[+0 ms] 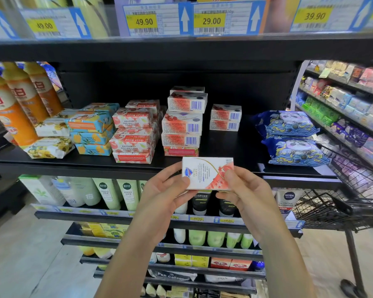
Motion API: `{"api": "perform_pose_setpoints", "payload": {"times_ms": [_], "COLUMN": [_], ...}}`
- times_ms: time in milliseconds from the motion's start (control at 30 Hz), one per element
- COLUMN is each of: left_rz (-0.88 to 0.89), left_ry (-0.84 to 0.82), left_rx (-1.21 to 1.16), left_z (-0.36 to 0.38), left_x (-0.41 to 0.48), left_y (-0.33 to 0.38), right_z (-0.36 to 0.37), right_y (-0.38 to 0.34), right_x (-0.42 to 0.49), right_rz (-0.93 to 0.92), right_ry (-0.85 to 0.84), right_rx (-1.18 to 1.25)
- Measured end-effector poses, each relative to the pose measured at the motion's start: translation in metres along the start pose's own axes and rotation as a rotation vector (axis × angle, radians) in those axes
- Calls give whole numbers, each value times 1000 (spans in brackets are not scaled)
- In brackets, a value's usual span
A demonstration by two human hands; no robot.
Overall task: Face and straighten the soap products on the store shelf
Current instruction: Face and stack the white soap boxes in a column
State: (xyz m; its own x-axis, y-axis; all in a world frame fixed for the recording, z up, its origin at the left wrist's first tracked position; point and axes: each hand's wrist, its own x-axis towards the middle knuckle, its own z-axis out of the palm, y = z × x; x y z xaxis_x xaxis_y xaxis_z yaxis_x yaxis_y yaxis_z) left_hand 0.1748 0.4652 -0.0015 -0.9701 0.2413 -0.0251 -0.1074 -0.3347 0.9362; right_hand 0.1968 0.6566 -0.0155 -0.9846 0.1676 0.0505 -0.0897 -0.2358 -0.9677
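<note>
A white and red soap box [205, 174] is held in front of the black shelf's front edge [78, 166], its printed face toward me. My left hand [166, 190] grips its left end and my right hand [243, 190] pinches its right end. Behind it stands a stack of matching red and white soap boxes [184, 123] with barcodes facing out, and a shorter stack [225, 118] to the right. Goat soap packs [134, 134] are piled upside down to the left, beside blue and orange soap packs [93, 127] and yellow floral packs [50, 147].
Orange bottles [11, 108] stand at the shelf's left end, and two blue panda packs [291, 138] lie at the right. A black wire cart [342, 198] stands to the right. Tubes and bottles [112, 192] fill the lower shelves. Price tags [144, 21] hang above.
</note>
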Motion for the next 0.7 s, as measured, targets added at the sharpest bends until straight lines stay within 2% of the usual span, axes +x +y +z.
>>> {"api": "perform_pose_setpoints", "payload": {"times_ms": [300,500,700], "left_rz": [13,-41,-65], "left_ry": [-6,-41,-7], "left_rx": [15,62,82], "left_z": [1,0,-1], "left_x": [0,-1,2], "left_y": [-3,-2,1], "right_z": [-5,-9,-9], "right_y": [4,6,9], "right_x": [-2,-1,1], "right_rz": [-75,-163,-209], "right_ry": [12,-42,-73], "right_rx": [-24,-71,-90]}}
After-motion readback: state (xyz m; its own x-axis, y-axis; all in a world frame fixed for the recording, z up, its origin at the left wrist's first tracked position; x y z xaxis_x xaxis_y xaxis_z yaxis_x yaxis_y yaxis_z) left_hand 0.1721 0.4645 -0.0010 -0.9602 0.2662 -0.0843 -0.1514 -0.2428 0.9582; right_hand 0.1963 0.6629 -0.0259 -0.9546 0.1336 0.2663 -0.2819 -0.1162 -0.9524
